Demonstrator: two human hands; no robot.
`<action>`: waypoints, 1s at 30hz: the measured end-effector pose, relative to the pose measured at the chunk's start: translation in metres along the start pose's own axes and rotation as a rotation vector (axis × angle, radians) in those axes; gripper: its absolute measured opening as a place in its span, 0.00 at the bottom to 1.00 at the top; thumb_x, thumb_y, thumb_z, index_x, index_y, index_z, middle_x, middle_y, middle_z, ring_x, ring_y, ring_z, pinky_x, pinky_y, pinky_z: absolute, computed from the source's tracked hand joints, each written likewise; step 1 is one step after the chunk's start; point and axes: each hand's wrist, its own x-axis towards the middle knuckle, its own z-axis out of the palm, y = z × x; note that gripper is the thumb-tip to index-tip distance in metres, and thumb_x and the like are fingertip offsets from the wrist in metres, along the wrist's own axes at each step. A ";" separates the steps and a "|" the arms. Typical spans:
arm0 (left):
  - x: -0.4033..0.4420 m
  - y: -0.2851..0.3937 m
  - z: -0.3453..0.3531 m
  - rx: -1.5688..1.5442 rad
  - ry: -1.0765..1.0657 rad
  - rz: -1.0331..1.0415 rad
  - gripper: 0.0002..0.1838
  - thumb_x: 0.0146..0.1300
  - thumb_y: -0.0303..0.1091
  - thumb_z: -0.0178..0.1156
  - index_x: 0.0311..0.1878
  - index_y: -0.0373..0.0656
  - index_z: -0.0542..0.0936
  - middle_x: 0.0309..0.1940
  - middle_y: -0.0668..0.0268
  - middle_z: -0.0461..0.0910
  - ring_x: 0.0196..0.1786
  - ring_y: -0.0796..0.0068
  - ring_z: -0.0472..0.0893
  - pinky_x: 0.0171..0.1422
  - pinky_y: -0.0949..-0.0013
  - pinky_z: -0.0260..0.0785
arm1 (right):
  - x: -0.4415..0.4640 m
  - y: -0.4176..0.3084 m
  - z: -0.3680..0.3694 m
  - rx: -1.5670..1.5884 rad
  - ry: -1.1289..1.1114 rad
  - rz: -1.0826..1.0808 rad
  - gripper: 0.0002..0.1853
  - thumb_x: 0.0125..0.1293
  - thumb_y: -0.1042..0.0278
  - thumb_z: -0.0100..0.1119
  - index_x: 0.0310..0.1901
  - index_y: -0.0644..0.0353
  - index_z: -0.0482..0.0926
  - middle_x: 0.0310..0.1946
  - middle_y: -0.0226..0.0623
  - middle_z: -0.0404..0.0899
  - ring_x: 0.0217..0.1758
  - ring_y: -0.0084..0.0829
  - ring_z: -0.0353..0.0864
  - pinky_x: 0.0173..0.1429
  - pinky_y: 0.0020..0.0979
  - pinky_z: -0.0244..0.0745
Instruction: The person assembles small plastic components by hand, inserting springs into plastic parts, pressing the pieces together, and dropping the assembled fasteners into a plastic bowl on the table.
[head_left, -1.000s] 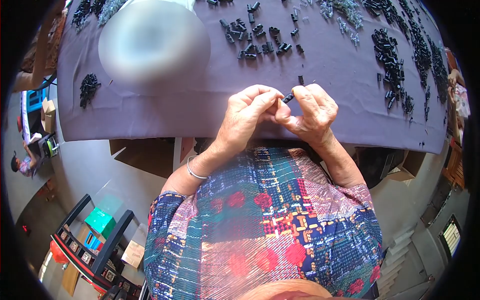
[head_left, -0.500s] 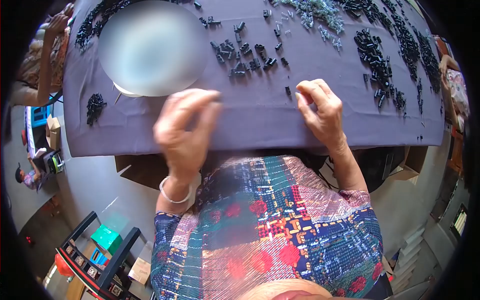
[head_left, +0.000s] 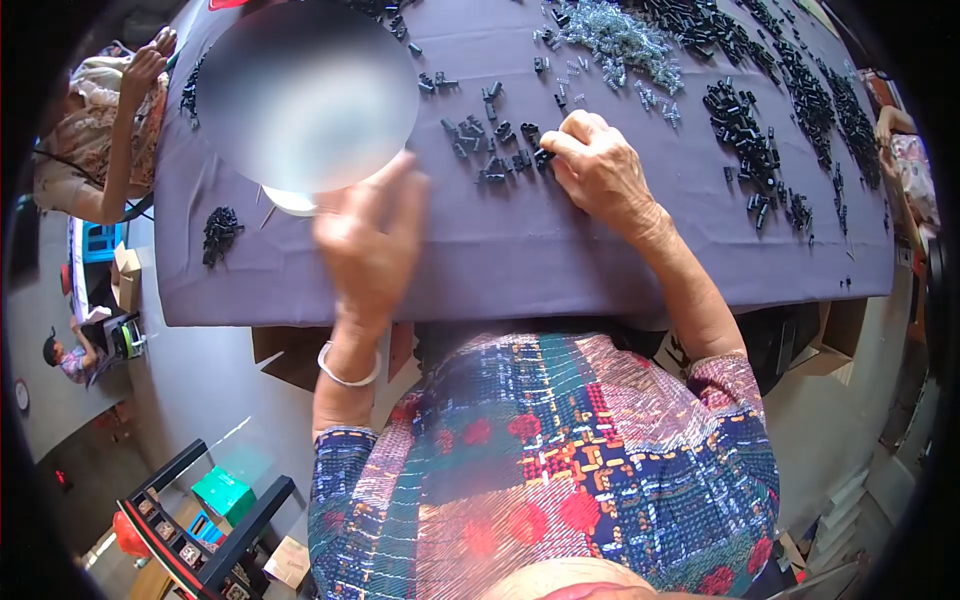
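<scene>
My right hand (head_left: pixel 605 175) reaches over the cloth, thumb and forefinger pinched at a small black plastic piece (head_left: pixel 544 155) on the edge of a loose group of black pieces (head_left: pixel 492 170). My left hand (head_left: pixel 370 225), with a pale bracelet on its wrist, is smeared by motion. It is beside the lower edge of a large blurred round patch; its fingers and anything in them cannot be made out. Under that patch shows the white rim (head_left: pixel 290 203) of something, with a thin pointed stick (head_left: pixel 267 216) beside it.
A grey-purple cloth (head_left: pixel 480 270) covers the table. Small clear springs (head_left: pixel 625 45) lie heaped at the back, with black-piece piles (head_left: pixel 740 125) on the right and a small pile (head_left: pixel 220 235) on the left. Other people (head_left: pixel 110 140) sit at both sides.
My right hand has moved forward and left, from the bare cloth to the black pieces. My left hand has turned and shifted slightly. The whole view has shifted a little.
</scene>
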 end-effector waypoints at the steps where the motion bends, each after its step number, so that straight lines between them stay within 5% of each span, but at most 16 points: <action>1: -0.007 0.012 0.005 -0.039 -0.074 0.070 0.14 0.50 0.26 0.72 0.41 0.44 0.85 0.39 0.59 0.81 0.43 0.60 0.79 0.48 0.61 0.73 | -0.002 -0.002 -0.001 -0.037 -0.030 -0.001 0.07 0.56 0.75 0.60 0.37 0.55 0.80 0.33 0.33 0.73 0.42 0.35 0.76 0.43 0.36 0.71; 6: -0.053 0.040 0.035 -0.267 -0.301 -0.066 0.16 0.47 0.23 0.73 0.42 0.44 0.85 0.37 0.61 0.81 0.42 0.61 0.79 0.47 0.63 0.74 | -0.024 -0.008 -0.018 0.016 -0.041 0.045 0.09 0.54 0.75 0.63 0.38 0.56 0.79 0.35 0.34 0.74 0.43 0.38 0.76 0.45 0.37 0.72; 13: -0.018 0.038 0.066 -0.116 -0.183 0.037 0.13 0.50 0.27 0.71 0.41 0.47 0.84 0.34 0.66 0.79 0.40 0.63 0.75 0.45 0.64 0.71 | -0.030 0.001 -0.027 0.170 0.063 0.192 0.08 0.55 0.74 0.66 0.37 0.57 0.80 0.33 0.37 0.75 0.41 0.40 0.78 0.46 0.38 0.74; 21: -0.002 0.045 0.089 -0.042 -0.290 0.209 0.08 0.51 0.30 0.69 0.34 0.47 0.81 0.35 0.67 0.77 0.41 0.63 0.75 0.46 0.62 0.71 | -0.008 0.038 -0.030 0.160 0.107 0.242 0.06 0.59 0.74 0.65 0.38 0.57 0.81 0.33 0.38 0.76 0.36 0.42 0.79 0.42 0.38 0.76; 30: -0.023 0.046 0.072 -0.087 -0.378 0.097 0.09 0.51 0.29 0.69 0.36 0.45 0.81 0.34 0.66 0.79 0.39 0.63 0.77 0.45 0.62 0.71 | 0.026 0.058 0.000 -0.055 -0.041 0.245 0.05 0.62 0.68 0.60 0.39 0.56 0.79 0.38 0.40 0.76 0.43 0.43 0.80 0.46 0.42 0.76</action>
